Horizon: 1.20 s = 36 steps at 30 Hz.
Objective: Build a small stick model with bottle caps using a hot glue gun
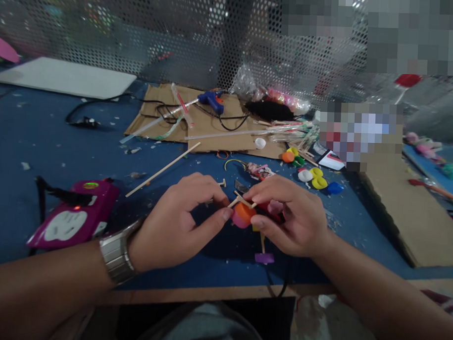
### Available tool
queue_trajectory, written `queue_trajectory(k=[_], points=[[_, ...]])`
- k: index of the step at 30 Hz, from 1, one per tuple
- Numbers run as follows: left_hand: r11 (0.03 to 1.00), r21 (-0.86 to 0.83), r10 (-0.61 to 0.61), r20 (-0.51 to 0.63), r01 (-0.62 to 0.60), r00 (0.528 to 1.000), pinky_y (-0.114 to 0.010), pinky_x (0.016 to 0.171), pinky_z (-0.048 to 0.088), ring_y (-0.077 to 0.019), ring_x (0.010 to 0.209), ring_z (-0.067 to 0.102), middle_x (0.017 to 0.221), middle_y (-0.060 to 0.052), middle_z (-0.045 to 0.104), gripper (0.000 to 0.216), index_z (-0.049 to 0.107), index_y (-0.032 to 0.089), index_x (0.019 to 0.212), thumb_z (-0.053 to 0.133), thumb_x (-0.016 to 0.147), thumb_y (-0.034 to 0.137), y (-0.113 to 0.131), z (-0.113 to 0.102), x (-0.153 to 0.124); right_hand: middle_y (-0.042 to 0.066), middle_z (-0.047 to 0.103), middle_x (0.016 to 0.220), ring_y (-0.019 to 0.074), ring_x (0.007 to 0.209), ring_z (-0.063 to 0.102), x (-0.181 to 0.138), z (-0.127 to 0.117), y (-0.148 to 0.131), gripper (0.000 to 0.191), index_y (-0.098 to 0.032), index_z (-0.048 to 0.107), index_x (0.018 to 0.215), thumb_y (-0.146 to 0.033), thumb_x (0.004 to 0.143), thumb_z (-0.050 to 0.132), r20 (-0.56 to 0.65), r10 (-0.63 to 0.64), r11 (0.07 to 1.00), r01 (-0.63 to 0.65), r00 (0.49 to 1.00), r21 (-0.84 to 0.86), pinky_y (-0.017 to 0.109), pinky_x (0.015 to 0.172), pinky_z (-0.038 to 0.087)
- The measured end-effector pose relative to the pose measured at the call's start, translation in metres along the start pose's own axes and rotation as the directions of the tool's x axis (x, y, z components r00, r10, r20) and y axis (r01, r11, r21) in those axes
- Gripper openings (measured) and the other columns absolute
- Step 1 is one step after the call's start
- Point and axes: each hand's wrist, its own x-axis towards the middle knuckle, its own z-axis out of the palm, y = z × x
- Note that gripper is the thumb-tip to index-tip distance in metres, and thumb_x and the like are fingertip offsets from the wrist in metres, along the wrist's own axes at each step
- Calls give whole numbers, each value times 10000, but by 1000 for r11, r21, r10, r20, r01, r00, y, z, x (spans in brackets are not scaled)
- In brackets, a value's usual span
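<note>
At the middle of the blue table, my left hand (183, 218) pinches one end of a short wooden stick (234, 202) between thumb and index finger. Facing it, my right hand (295, 212) has its fingertips closed around a second thin wooden stick (244, 199), which meets the first. Just under the sticks sits an orange round piece (243, 211) with a pink round piece (240, 221) against it; whether they are joined to the sticks I cannot tell. Below my right fingers lies a purple piece (264, 258) on a wooden stick. My right palm partly hides red and pink items.
A magenta device (78, 214) with a cable sits left. A long wooden stick (163, 169) lies beyond my left hand. Farther back, a blue glue gun (214, 101) rests on cardboard (227, 135). Coloured caps (317, 178) lie right, before a cardboard strip (406, 216).
</note>
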Motion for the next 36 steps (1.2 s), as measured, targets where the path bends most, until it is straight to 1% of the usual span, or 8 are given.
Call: queue_trajectory(k=[2,7,13,18,21,28,32,36], points=[[1000,18,15,-7,-14,1000,-377,844,498,-198,865,659,899,-33,766,103,710,195,923,669,1018,191,0,0,0,93,848,997,244,884,821,0,0,0,270,-235,681,1234,-238,987,792,11,7,1000,-7,1000,-27,404,817,662],[997,72,41,-17,-39,999,-398,873,497,-213,883,661,911,-41,770,89,720,194,942,699,1024,220,0,1,-2,89,848,972,218,881,807,2,2,-2,261,-192,729,1232,-162,977,775,15,6,999,-5,1000,-53,369,857,661],[993,97,63,-5,-62,998,-395,881,508,-212,878,676,913,-40,787,96,734,205,941,694,1027,210,2,0,-2,76,859,960,226,874,826,4,3,-2,184,-223,773,1162,-170,985,771,31,-20,998,22,999,-62,370,831,670],[995,88,57,-11,-55,998,-385,868,518,-214,884,677,905,-39,788,108,743,212,933,688,1027,211,1,0,-2,70,845,920,222,838,805,5,3,-1,93,-225,782,1090,-207,999,770,61,-3,998,7,998,-63,370,805,649],[996,76,43,-12,-42,999,-377,877,522,-213,900,677,914,-42,782,93,744,203,933,705,1018,209,1,0,-2,57,833,894,211,816,792,5,3,-1,52,-229,772,1048,-198,1007,768,67,-7,997,12,998,-73,358,787,635],[998,52,43,-11,-42,999,-375,874,537,-213,920,688,934,-34,785,45,734,213,964,717,1003,200,2,0,-2,52,828,875,201,792,767,4,5,0,39,-215,748,1020,-188,1009,774,44,-21,997,24,999,-78,359,767,627],[999,30,29,-19,-28,999,-374,853,541,-206,886,694,917,-28,790,65,731,221,946,713,1004,200,3,-1,-2,48,830,888,202,805,772,4,5,0,41,-221,750,1030,-198,1015,780,51,-19,997,22,999,-75,358,769,625],[1000,0,21,-34,-21,999,-353,843,541,-191,877,695,908,-31,794,85,745,208,943,706,1019,206,3,-1,-2,58,823,879,199,804,761,3,5,1,50,-191,751,1022,-188,1006,798,57,-22,997,26,998,-72,352,785,614]])
